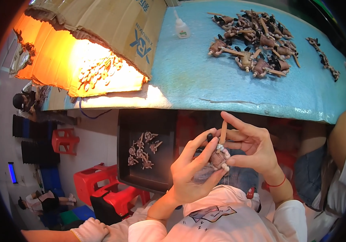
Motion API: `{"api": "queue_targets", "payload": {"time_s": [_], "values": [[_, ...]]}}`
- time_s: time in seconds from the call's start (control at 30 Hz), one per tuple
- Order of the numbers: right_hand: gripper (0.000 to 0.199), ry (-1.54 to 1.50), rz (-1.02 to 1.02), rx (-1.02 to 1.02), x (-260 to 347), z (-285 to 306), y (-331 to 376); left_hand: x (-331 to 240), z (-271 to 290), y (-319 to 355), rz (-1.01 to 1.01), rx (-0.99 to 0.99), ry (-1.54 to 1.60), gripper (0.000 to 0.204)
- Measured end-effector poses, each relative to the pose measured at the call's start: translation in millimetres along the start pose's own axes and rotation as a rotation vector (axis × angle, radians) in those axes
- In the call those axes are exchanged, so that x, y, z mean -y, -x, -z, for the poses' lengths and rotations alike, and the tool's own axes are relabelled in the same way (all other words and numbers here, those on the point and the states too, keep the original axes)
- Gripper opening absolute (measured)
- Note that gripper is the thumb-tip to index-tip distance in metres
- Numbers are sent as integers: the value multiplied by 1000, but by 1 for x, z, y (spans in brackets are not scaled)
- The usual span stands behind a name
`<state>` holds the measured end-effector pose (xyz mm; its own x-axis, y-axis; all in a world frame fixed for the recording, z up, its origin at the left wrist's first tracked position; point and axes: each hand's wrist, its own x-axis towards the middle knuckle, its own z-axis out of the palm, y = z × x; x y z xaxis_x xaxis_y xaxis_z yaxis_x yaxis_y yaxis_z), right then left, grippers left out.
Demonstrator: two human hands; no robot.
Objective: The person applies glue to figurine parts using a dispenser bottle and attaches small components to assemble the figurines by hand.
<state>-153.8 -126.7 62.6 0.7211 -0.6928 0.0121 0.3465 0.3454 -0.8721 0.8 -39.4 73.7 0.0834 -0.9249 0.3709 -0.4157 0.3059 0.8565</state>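
Observation:
Between my two hands, above my lap, is a small brownish-pink doll figure (218,158) with a black knob-like part. A flat wooden stick (223,132) stands up from it. My left hand (192,167) pinches the figure from the left, fingers closed around its side. My right hand (255,151) is on its other side, the thumb against the figure and the bent fingers by the stick, with the index finger near the stick's tip. The fingers hide part of the figure.
A blue-covered table (181,80) bears a pile of similar figures (257,40), a row of small parts (324,58) and a white glue bottle (181,29). A brightly lit cardboard box (112,24) stands at left. More figures lie in a black tray (126,175); red stools (96,181) stand nearby. People sit at both sides.

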Motion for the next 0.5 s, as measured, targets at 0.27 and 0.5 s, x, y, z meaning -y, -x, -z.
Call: {"api": "queue_targets", "payload": {"time_s": [0.27, 0.5], "values": [[75, 58, -11, -42, 0, -4, -1, 4, 0, 0, -11, -10, 31, 52], [78, 455, 147, -54, -3, -2, -4, 14, 5, 8, 409, -17, 934, 52]]}}
